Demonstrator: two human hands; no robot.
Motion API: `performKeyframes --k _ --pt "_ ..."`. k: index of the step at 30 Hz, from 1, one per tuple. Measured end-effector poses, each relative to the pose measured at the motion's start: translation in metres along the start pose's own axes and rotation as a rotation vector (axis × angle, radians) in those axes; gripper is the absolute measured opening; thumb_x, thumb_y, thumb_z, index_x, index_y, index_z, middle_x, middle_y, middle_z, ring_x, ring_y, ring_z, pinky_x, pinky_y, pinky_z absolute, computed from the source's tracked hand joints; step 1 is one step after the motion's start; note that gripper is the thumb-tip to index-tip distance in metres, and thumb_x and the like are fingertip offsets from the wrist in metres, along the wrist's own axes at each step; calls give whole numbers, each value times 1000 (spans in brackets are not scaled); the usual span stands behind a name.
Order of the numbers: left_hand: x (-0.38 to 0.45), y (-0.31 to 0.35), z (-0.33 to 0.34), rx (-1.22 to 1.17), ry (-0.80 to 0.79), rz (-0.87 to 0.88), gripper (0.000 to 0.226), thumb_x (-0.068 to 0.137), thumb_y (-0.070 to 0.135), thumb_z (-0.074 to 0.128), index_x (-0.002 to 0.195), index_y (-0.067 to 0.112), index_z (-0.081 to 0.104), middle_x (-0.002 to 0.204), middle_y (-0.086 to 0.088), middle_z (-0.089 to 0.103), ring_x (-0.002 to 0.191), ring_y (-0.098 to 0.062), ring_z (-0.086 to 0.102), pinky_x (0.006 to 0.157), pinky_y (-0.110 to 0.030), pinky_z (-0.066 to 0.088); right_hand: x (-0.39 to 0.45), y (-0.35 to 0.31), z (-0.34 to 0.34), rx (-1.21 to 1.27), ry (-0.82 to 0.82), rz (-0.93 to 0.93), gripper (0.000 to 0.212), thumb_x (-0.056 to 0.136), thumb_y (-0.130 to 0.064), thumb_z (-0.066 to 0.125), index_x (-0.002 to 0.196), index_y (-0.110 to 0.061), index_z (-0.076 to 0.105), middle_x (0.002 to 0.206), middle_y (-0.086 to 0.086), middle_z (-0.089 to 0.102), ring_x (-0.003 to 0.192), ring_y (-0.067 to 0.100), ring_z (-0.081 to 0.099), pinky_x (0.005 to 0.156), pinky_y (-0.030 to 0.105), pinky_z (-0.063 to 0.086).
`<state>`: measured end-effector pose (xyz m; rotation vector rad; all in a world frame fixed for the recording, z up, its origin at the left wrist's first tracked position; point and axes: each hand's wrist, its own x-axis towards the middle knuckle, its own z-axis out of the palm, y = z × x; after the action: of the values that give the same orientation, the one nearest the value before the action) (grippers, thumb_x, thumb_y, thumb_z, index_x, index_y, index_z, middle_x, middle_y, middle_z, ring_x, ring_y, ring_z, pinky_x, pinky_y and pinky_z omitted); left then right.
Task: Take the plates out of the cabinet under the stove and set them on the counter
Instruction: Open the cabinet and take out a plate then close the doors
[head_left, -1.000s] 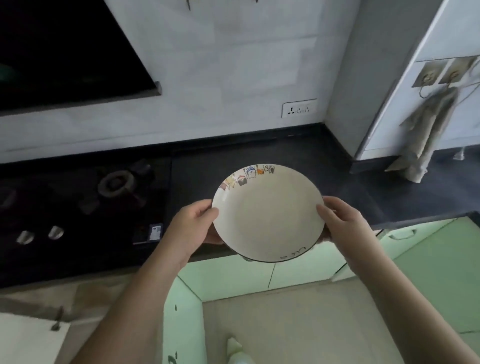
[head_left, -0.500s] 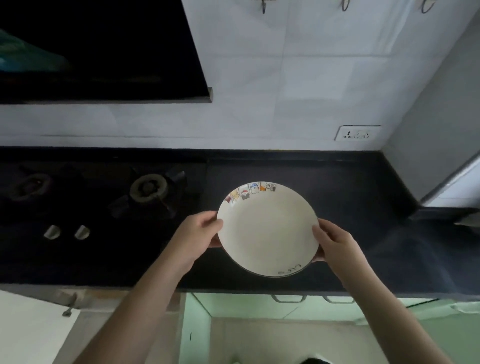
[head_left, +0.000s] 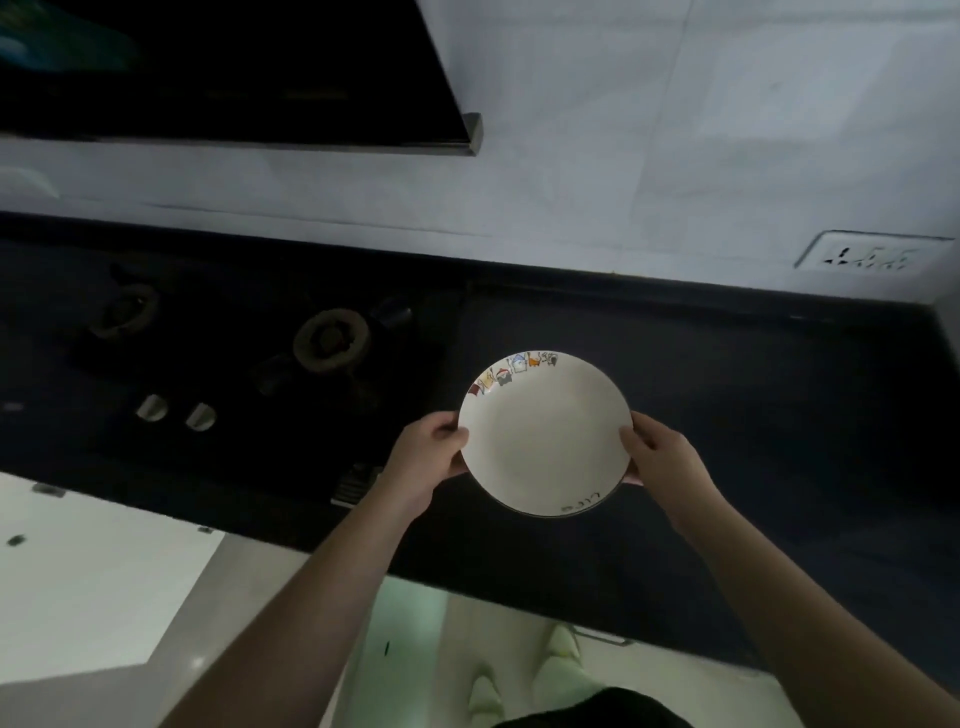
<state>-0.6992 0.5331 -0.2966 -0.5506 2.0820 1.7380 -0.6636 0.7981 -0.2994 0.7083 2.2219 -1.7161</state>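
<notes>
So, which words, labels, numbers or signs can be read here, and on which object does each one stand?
No text here can be read with certainty.
Plate, near rim: a short dark handwritten word, too small and blurred to read.
Plate, far rim: small coloured cartoon figures, no letters visible.
Stove, front corner beside the left hand: a small label, unreadable.
Wall socket: only pin holes, no text.

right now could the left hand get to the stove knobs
Probably not as things stand: the left hand grips the plate rim, as does the right hand. The knobs lie to its left with nothing in between, so once the plate is down, likely yes.
</notes>
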Motion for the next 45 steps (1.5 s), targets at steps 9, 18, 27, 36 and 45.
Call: performKeyframes --k 9,18,27,36,45 --pt "74 -20 27 97 155 -82 40 95 9 58 134 19 56 116 -2 62 99 -17 64 78 -35 58 76 20 18 99 -29 162 32 100 -18 51 129 -26 58 108 -4 65 97 19 65 70 33 59" --pt "110 -34 32 134 177 -82 37 96 12 57 132 21 58 104 9 60 91 -9 60 70 -28 54 107 30 31 171 -16 246 30 99 -16 51 127 -23 60 117 1 66 105 25 64 83 43 59" --pt "118 -40 33 161 147 -38 34 98 12 55 131 19 59 96 16 61 91 -6 61 69 -24 52 118 39 31 155 -22 228 31 99 -16 52 129 -21 59 112 2 67 101 23 66 80 39 60" --pt "114 -38 36 225 137 -13 34 99 9 54 131 18 59 118 1 61 101 -13 60 84 -34 57 122 49 32 27 33 149 31 99 -21 50 128 -25 60 97 -10 66 84 10 64 66 31 58" --pt "103 -26 37 389 164 37 40 96 19 61 135 15 54 120 -1 60 104 -16 60 91 -39 56 118 47 15 -204 76 90 35 97 -40 46 127 -24 54 107 -2 65 83 14 65 75 39 59"
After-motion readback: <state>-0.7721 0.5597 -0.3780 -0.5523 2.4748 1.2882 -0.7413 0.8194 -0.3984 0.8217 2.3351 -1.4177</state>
